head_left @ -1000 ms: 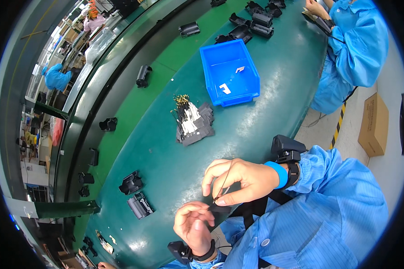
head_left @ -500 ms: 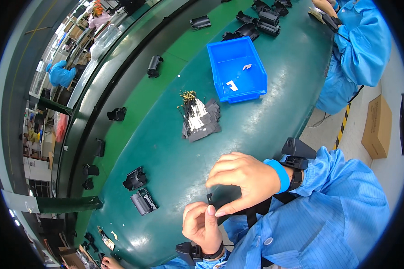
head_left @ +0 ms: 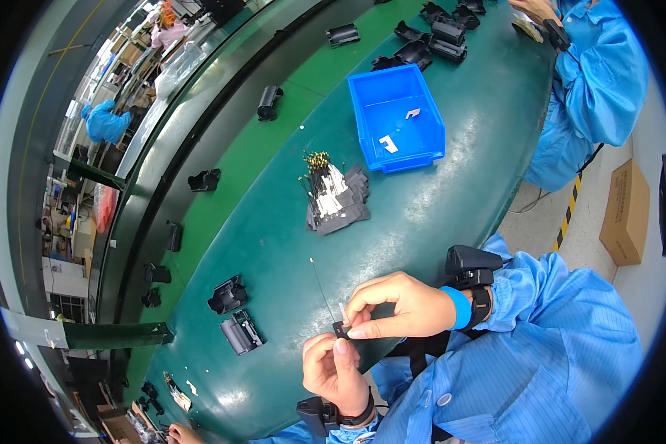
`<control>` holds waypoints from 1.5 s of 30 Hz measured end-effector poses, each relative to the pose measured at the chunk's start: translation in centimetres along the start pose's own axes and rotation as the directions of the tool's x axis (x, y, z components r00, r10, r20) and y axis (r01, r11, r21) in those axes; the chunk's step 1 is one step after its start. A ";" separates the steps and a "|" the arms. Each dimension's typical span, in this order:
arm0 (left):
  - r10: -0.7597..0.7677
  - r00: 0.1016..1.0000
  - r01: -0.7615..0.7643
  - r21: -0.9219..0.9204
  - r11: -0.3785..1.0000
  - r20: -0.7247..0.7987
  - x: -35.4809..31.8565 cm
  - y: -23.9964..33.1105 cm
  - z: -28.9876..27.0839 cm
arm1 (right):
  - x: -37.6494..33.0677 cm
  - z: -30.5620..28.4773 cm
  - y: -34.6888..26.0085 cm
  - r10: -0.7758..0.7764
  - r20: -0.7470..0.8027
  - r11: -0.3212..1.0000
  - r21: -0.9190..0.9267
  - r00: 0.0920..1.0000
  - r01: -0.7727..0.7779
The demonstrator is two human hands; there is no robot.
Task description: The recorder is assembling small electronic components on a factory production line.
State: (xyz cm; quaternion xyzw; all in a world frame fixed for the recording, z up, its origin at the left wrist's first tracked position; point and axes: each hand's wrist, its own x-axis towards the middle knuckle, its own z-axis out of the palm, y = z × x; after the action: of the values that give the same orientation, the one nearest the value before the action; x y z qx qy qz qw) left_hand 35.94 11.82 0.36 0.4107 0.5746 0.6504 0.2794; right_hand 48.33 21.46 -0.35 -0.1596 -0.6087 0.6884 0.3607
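Both hands meet over the near table edge, the right hand [head_left: 403,307] and left hand [head_left: 333,368] pinching a small black part [head_left: 340,328] between fingertips, its thin wire [head_left: 320,285] pointing away, while matching parts [head_left: 337,196] lie piled beside a blue bin [head_left: 428,144].

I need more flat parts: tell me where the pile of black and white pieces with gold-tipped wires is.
In the head view, the pile lies mid-table on the green table, just left of the blue plastic bin and beyond both hands.

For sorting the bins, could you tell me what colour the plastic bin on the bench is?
The plastic bin is bright blue, as the head view shows.
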 end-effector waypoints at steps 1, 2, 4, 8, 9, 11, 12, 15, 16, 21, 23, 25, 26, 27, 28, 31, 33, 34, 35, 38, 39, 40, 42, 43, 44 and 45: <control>-0.002 1.000 0.002 -0.005 1.000 -0.002 0.0 0.0 0.0 | 0.0 0.0 -0.1 -0.018 -0.025 0.999 -0.036 1.000 0.017; -0.003 1.000 0.003 -0.006 1.000 -0.003 0.0 0.0 0.0 | 0.0 0.1 -0.1 -0.036 -0.049 0.997 -0.072 0.998 0.032; -0.010 1.000 0.010 -0.010 1.000 0.001 0.1 -0.1 0.1 | -0.1 0.3 -0.1 -0.059 -0.074 0.995 -0.090 0.996 0.052; -0.017 1.000 0.017 -0.004 1.000 -0.020 0.1 -0.2 0.1 | -0.1 0.5 -0.2 -0.093 -0.118 0.987 -0.140 0.989 0.076; -0.018 1.000 0.018 -0.006 1.000 -0.025 0.2 -0.2 0.1 | -0.1 0.6 -0.2 -0.093 -0.115 0.987 -0.141 0.989 0.076; -0.019 0.999 0.018 -0.008 1.000 -0.034 0.2 -0.3 0.2 | -0.1 0.8 -0.4 -0.092 -0.143 0.985 -0.161 0.985 0.068; -0.017 0.999 0.017 -0.004 1.000 -0.036 0.3 -0.3 0.2 | -0.1 0.8 -0.3 -0.091 -0.141 0.985 -0.162 0.986 0.067; -0.021 0.999 0.021 -0.001 1.000 -0.034 0.4 -0.3 0.3 | 0.0 1.1 -0.2 -0.128 -0.183 0.978 -0.187 0.975 0.094; -0.026 0.999 0.026 -0.001 1.000 -0.028 0.4 -0.2 0.4 | 0.0 1.1 0.0 -0.146 -0.192 0.975 -0.197 0.970 0.108; -0.029 0.999 0.029 -0.001 1.000 -0.017 0.3 -0.4 0.2 | 0.1 1.2 0.0 -0.191 -0.223 0.967 -0.212 0.956 0.143; -0.031 0.999 0.031 -0.003 1.000 -0.012 0.3 -0.5 0.0 | 0.1 1.1 -0.2 -0.140 -0.188 0.967 -0.236 0.972 0.094; -0.068 0.998 0.068 0.007 0.998 -0.008 0.3 -0.5 -0.1 | 0.1 1.1 -0.3 -0.171 -0.205 0.960 -0.256 0.964 0.116; -0.068 0.998 0.068 0.006 0.998 -0.007 0.3 -0.7 -0.2 | 0.2 1.1 -0.3 -0.202 -0.221 0.951 -0.275 0.954 0.138; -0.077 0.997 0.077 -0.005 0.997 0.004 0.2 -0.8 -0.4 | 0.2 1.1 -0.3 -0.202 -0.220 0.951 -0.275 0.954 0.138; -0.085 0.996 0.085 -0.015 0.996 0.016 0.2 -0.9 -0.5 | 0.2 1.1 -0.3 -0.217 -0.214 0.946 -0.286 0.952 0.151; -0.006 0.998 0.006 0.013 1.000 -0.058 0.7 -0.7 -0.1 | 0.2 0.9 -0.5 -0.213 -0.201 0.941 -0.304 0.956 0.146; -0.018 0.998 0.019 0.009 1.000 -0.066 1.1 -0.4 -0.4 | 0.3 0.6 -0.6 -0.195 -0.198 0.941 -0.315 0.960 0.126; -0.031 0.997 0.031 0.004 1.000 -0.070 1.3 -0.2 -0.5 | 0.4 0.5 -0.6 -0.209 -0.175 0.936 -0.320 0.962 0.146; -0.031 0.997 0.031 0.003 1.000 -0.069 1.4 -0.3 -0.5 | 0.4 0.4 -0.6 -0.223 -0.152 0.932 -0.324 0.963 0.165; -0.004 1.000 0.004 -0.009 1.000 0.005 1.6 -0.6 -0.9 | 0.5 0.4 0.0 -0.204 -0.041 0.925 -0.335 0.978 0.179; 0.007 0.999 -0.007 0.003 1.000 0.031 1.7 -0.5 -0.8 | 0.5 0.3 -0.1 -0.205 -0.043 0.925 -0.335 0.978 0.179; 0.018 0.998 -0.019 0.014 1.000 0.058 1.8 -0.5 -0.8 | 0.5 0.2 -0.1 -0.185 -0.010 0.931 -0.322 0.983 0.172; -0.029 0.998 0.029 0.004 1.000 0.052 1.7 0.0 -0.9 | 0.5 0.1 -0.1 -0.166 0.024 0.937 -0.308 0.986 0.165; -0.076 0.996 0.076 -0.007 0.997 0.045 1.7 0.2 -0.9 | 0.6 0.1 -0.1 -0.166 0.015 0.937 -0.311 0.986 0.162; -0.075 0.996 0.076 -0.006 0.997 0.045 1.7 0.1 -0.9 | 0.6 0.1 0.0 -0.165 0.007 0.936 -0.314 0.986 0.159; -0.073 0.997 0.074 -0.030 0.997 0.027 1.6 0.0 -0.8 | 0.6 0.1 -0.2 -0.166 0.007 0.936 -0.313 0.986 0.160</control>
State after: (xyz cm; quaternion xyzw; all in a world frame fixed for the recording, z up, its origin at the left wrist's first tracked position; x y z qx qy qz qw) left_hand 34.41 12.70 0.72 0.3934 0.5754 0.6432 0.3169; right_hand 47.93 21.79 -0.04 -0.1704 -0.7176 0.5496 0.3923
